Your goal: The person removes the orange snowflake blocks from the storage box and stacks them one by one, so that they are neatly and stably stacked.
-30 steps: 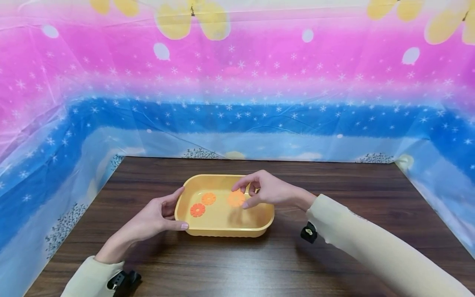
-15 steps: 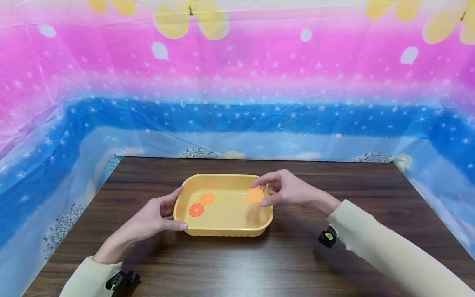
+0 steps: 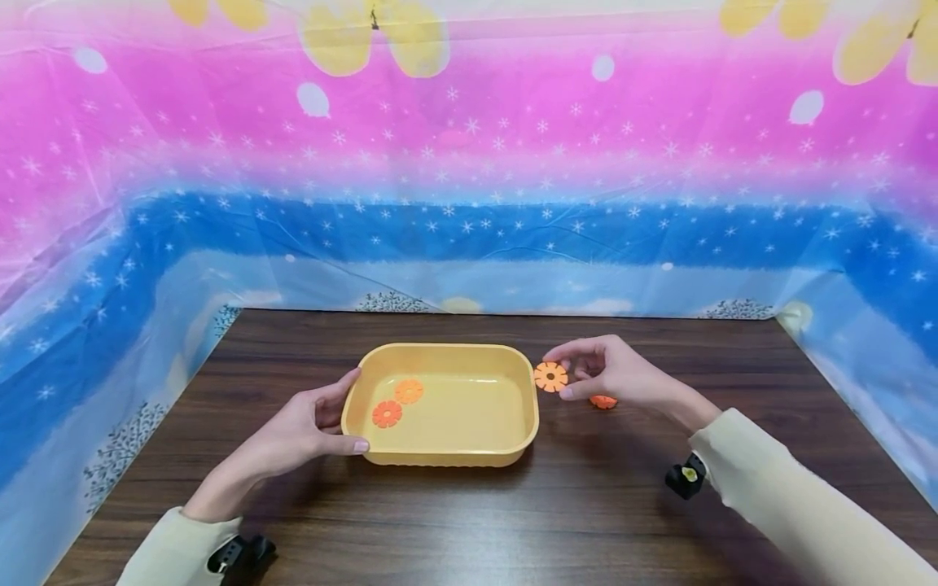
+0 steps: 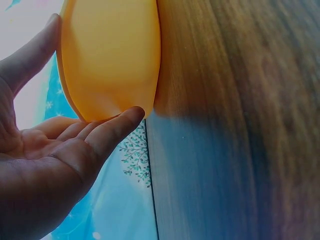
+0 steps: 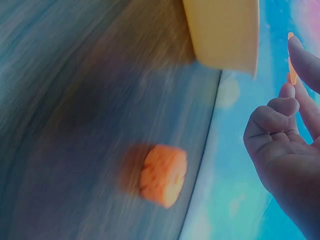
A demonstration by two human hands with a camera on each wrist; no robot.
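Note:
My left hand point(image 3: 296, 435) holds the left end of a yellow plastic tub point(image 3: 454, 458), thumb at the near rim and fingers along the side. In the left wrist view the hand point(image 4: 55, 160) spans the tub's end point(image 4: 112, 60). Two flower-shaped notched discs lie inside: a light orange disc point(image 3: 409, 391) and a deeper orange disc point(image 3: 387, 414). Just off the tub's right rim, my right hand point(image 3: 619, 374) pinches a light orange notched disc point(image 3: 540, 377) between thumb and fingertips. Below that hand stands a stack of orange discs point(image 5: 163, 176), mostly hidden in the head view.
Everything stands on a dark wood-grain table point(image 3: 469, 529). A printed pink and blue cloth point(image 3: 469, 228) hangs behind it and along both sides. Black straps with cameras sit at both wrists.
My right hand has carried the light orange disc rightward from above the tub to just outside its right rim. An orange piece now shows under that hand. My left hand keeps its hold.

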